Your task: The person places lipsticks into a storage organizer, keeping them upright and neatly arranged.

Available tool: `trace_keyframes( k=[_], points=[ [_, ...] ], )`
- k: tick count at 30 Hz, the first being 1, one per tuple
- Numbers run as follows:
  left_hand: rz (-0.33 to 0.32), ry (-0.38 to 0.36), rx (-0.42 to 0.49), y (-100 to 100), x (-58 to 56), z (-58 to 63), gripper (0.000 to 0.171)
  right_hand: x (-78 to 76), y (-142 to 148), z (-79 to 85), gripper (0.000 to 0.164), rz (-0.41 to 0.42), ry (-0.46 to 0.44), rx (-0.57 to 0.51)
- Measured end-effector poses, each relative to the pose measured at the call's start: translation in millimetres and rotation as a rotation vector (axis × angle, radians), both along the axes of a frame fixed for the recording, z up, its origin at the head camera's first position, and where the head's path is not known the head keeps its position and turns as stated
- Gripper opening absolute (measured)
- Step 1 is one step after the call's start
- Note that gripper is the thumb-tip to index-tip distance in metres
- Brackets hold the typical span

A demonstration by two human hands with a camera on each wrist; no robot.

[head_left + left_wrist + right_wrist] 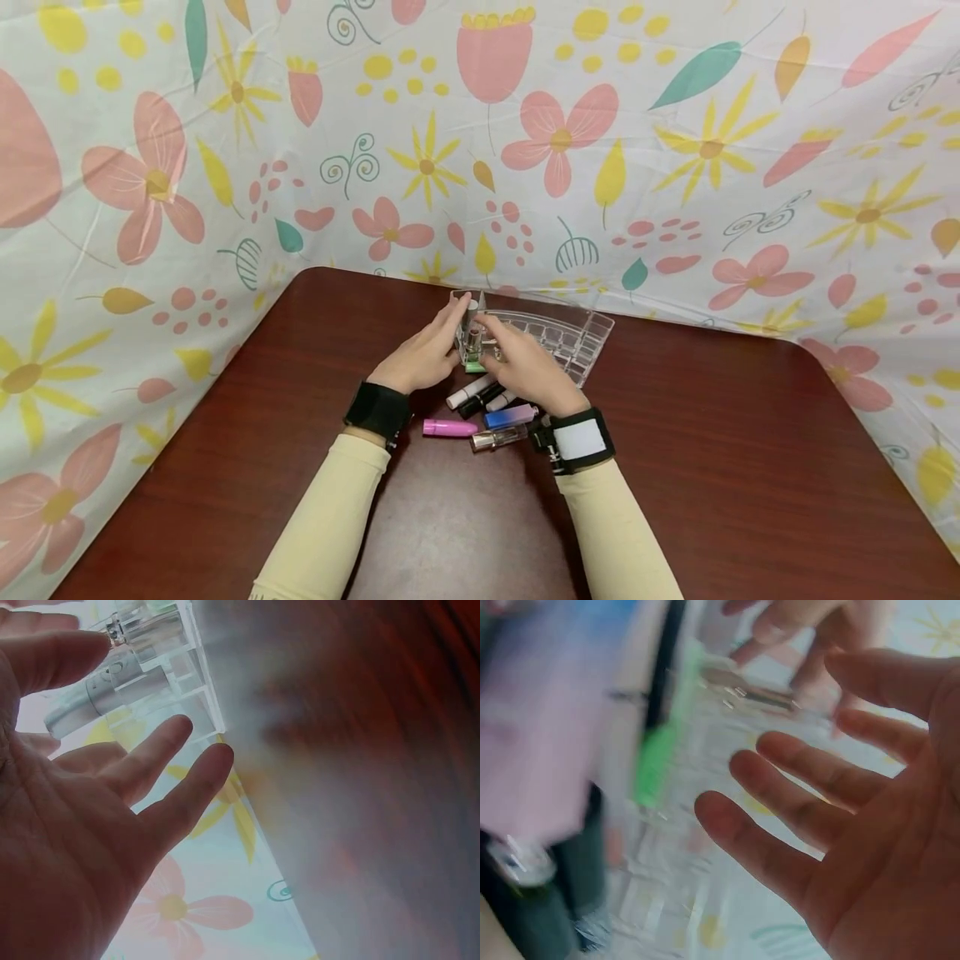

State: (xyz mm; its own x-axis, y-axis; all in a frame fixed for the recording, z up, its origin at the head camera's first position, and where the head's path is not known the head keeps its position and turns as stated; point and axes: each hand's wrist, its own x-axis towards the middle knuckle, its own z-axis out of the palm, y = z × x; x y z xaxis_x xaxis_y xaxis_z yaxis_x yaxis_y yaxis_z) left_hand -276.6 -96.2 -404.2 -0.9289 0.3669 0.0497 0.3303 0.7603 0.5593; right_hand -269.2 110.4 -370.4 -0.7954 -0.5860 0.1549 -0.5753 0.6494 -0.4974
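A clear plastic organizer (597, 337) with small compartments stands toward the back of the table. At its left end is my left hand (422, 354), fingers extended along the side. My right hand (531, 367) reaches in from the right, its fingers apart and loosely bent. Between the hands, a clear-cased lipstick (473, 340) stands upright in the organizer. The left wrist view shows a silver-grey lipstick tube (112, 694) in a compartment behind it, near the left thumb. Any fingertip contact with the clear-cased lipstick is hard to tell. A green-ended tube (474, 367) lies just in front.
Several loose tubes lie before the organizer: a white one (469, 391), a black one (481, 401), a blue-purple one (511, 416), a pink one (450, 427) and a gold-and-clear one (498, 437). A flowered cloth (465, 183) hangs behind the brown table (720, 467).
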Motion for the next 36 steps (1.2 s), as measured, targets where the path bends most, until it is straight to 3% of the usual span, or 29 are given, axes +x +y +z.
trace_keyframes(
  k=[4, 8, 13, 15, 18, 23, 27, 30, 33, 36],
  points=[
    [0.029, 0.045, -0.012, 3.2, 3.5, 7.5, 0.088, 4.9, 10.3, 13.9, 0.046, -0.003, 0.051, 0.024],
    [0.091, 0.193, -0.077, 6.8, 9.5, 18.8, 0.068, 8.0, 17.8, 20.0, 0.03, -0.003, 0.03, 0.091],
    [0.152, 0.438, -0.075, 19.4, 26.1, 37.6, 0.033, 13.6, 26.7, 20.1, 0.039, 0.04, -0.115, 0.269],
    [0.139, 0.511, -0.062, 28.2, 35.2, 46.3, 0.024, 16.1, 30.0, 19.4, 0.043, 0.08, -0.157, 0.325],
    [0.096, 0.56, -0.088, 43.5, 48.8, 58.5, 0.017, 19.6, 35.1, 20.3, 0.046, 0.115, -0.183, 0.341],
    [-0.009, 0.469, -0.205, 68.6, 66.1, 63.9, 0.01, 21.7, 55.3, 24.8, 0.054, 0.051, -0.261, 0.271],
    [-0.098, 0.355, -0.305, 84.2, 73.7, 51.2, 0.015, 19.0, 72.7, 21.9, 0.053, -0.023, -0.26, 0.293],
    [-0.153, 0.314, -0.376, 92.9, 78.4, 42.8, 0.028, 19.6, 78.9, 20.1, 0.052, -0.045, -0.24, 0.322],
    [-0.178, 0.288, -0.419, 98.2, 82.5, 40.6, 0.04, 21.4, 79.9, 20.2, 0.047, -0.053, -0.264, 0.319],
    [-0.169, 0.215, -0.448, 98.2, 86.4, 43.8, 0.046, 23.8, 76.5, 21.9, 0.04, -0.042, -0.288, 0.321]
  ],
)
